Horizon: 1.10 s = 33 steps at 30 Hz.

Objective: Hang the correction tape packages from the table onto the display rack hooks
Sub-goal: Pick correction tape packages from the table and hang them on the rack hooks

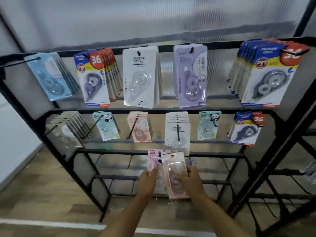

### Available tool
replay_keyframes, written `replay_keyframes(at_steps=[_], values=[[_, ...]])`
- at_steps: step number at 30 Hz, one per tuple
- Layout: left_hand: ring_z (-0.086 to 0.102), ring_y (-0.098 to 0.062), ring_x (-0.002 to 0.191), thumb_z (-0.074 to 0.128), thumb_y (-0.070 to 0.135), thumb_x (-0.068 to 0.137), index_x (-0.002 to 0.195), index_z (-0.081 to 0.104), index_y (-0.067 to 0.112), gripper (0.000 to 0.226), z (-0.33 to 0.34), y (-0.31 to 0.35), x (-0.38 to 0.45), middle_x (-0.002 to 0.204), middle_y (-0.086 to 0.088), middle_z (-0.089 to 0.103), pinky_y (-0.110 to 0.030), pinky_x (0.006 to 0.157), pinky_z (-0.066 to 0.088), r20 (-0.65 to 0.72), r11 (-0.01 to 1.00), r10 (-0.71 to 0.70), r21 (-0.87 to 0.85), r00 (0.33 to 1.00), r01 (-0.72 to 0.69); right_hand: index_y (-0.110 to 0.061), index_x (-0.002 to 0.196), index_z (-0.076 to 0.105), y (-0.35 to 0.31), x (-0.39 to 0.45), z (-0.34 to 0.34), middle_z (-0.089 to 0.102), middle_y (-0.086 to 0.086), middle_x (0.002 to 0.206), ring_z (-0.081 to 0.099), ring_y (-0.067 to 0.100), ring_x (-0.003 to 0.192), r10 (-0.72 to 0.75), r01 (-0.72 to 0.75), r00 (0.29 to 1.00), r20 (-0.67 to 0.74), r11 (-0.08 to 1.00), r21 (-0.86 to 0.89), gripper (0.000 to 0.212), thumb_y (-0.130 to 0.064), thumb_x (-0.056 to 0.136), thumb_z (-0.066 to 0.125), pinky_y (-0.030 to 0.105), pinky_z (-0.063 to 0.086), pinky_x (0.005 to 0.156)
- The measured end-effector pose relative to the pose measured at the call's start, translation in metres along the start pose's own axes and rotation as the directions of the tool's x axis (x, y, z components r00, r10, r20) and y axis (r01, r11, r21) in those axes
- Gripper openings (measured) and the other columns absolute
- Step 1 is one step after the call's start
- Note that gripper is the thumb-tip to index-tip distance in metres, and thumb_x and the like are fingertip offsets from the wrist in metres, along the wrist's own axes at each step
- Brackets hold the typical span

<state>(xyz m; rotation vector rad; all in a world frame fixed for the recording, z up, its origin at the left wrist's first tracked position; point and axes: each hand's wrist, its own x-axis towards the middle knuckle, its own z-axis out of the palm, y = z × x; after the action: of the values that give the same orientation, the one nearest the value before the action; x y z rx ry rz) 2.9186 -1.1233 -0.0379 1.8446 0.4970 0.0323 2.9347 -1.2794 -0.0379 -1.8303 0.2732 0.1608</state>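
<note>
Both my hands are raised in front of the black display rack (153, 151), below its second row. My left hand (147, 183) grips a pink panda correction tape package (154, 159) by its lower left side. My right hand (191, 181) holds a peach correction tape package (174, 165) that overlaps the pink one on the right. A little more packaging shows behind them. The two upper rows of hooks carry several hanging packages, among them a white stack (177, 130) just above my hands and a peach stack (139, 128) to its left.
The lower rails of the rack have bare hooks (130, 161) behind and below my hands. A second black frame (290, 168) stands at the right. The floor is wooden, with a white strip (51, 224) near my feet. The table is out of view.
</note>
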Motion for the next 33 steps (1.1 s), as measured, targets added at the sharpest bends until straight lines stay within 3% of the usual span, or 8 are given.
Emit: replay_keyframes(at_steps=[2,5,8,10,14,19,30,33], values=[[0.057,-0.010,0.053,0.047,0.064,0.086,0.054,0.058,0.018,0.057,-0.020,-0.002,0.005,0.056,0.001,0.062,-0.027,0.056,0.047,-0.062,1.000,0.012,0.008,0.998,-0.012,-0.017,0.102,0.054,-0.009,0.001,0.021,0.064,-0.001,0.093,0.064,0.014,0.084,-0.022,0.022,0.999,0.039,1.000,-0.005,0.026,-0.016,0.082,0.070,0.025,0.051,0.063],[0.064,-0.017,0.067,0.048,0.060,0.090,0.068,0.065,0.012,0.056,-0.049,-0.008,0.014,0.070,-0.003,0.067,-0.033,0.068,0.052,-0.136,1.000,0.003,0.027,0.991,0.000,-0.021,0.094,0.054,-0.025,-0.004,0.048,0.064,-0.003,0.091,0.064,0.016,0.088,-0.067,0.065,0.995,0.076,0.998,0.024,0.017,-0.013,0.084,0.067,0.025,0.052,0.062],[0.068,-0.023,0.075,0.051,0.057,0.091,0.076,0.067,0.008,0.054,-0.070,-0.016,0.021,0.079,-0.009,0.071,-0.039,0.073,0.056,-0.174,0.999,-0.015,-0.047,0.985,0.007,-0.028,0.088,0.052,-0.040,-0.013,0.068,0.065,-0.008,0.092,0.064,0.005,0.078,-0.088,0.080,0.988,0.126,0.994,0.069,0.024,-0.009,0.083,0.064,0.022,0.053,0.058],[0.065,-0.020,0.071,0.052,0.057,0.089,0.068,0.063,0.014,0.049,-0.083,-0.020,0.022,0.076,-0.006,0.069,-0.034,0.068,0.053,-0.221,0.998,-0.021,-0.065,0.975,0.007,-0.030,0.091,0.054,-0.050,-0.017,0.079,0.065,-0.014,0.090,0.064,0.000,0.072,-0.111,0.092,0.982,0.152,0.988,0.125,0.030,-0.003,0.081,0.063,0.016,0.049,0.052],[0.065,-0.022,0.079,0.053,0.057,0.090,0.073,0.062,0.018,0.043,-0.100,-0.030,0.027,0.083,-0.007,0.069,-0.034,0.073,0.051,-0.279,0.994,-0.070,-0.097,0.958,0.044,-0.031,0.108,0.053,-0.071,-0.026,0.097,0.064,-0.013,0.105,0.062,0.005,0.095,-0.193,0.160,0.959,0.205,0.973,0.168,0.039,0.000,0.086,0.060,0.012,0.048,0.059],[0.065,-0.019,0.072,0.055,0.048,0.092,0.066,0.061,0.020,0.039,-0.114,-0.031,0.028,0.073,-0.003,0.067,-0.030,0.063,0.048,-0.301,0.990,-0.065,-0.137,0.951,0.024,-0.036,0.108,0.050,-0.088,-0.031,0.112,0.057,-0.024,0.099,0.056,-0.006,0.090,-0.243,0.210,0.949,0.202,0.963,0.171,0.041,-0.002,0.086,0.058,0.008,0.045,0.062],[0.064,-0.021,0.078,0.054,0.055,0.090,0.079,0.065,0.013,0.044,-0.125,-0.041,0.042,0.084,-0.006,0.068,-0.033,0.070,0.050,-0.274,0.991,-0.087,-0.118,0.958,0.056,-0.024,0.125,0.047,-0.099,-0.025,0.122,0.055,-0.001,0.134,0.054,0.019,0.119,-0.203,0.195,0.970,0.134,0.978,0.072,0.038,-0.008,0.092,0.053,0.006,0.039,0.058],[0.062,-0.024,0.081,0.052,0.055,0.090,0.083,0.065,0.010,0.048,-0.127,-0.043,0.048,0.085,-0.009,0.066,-0.032,0.070,0.046,-0.280,0.993,-0.096,-0.093,0.955,0.073,-0.019,0.130,0.045,-0.105,-0.017,0.128,0.053,0.001,0.136,0.054,0.018,0.115,-0.200,0.200,0.973,0.115,0.980,0.011,0.038,-0.010,0.093,0.051,0.010,0.042,0.059]])
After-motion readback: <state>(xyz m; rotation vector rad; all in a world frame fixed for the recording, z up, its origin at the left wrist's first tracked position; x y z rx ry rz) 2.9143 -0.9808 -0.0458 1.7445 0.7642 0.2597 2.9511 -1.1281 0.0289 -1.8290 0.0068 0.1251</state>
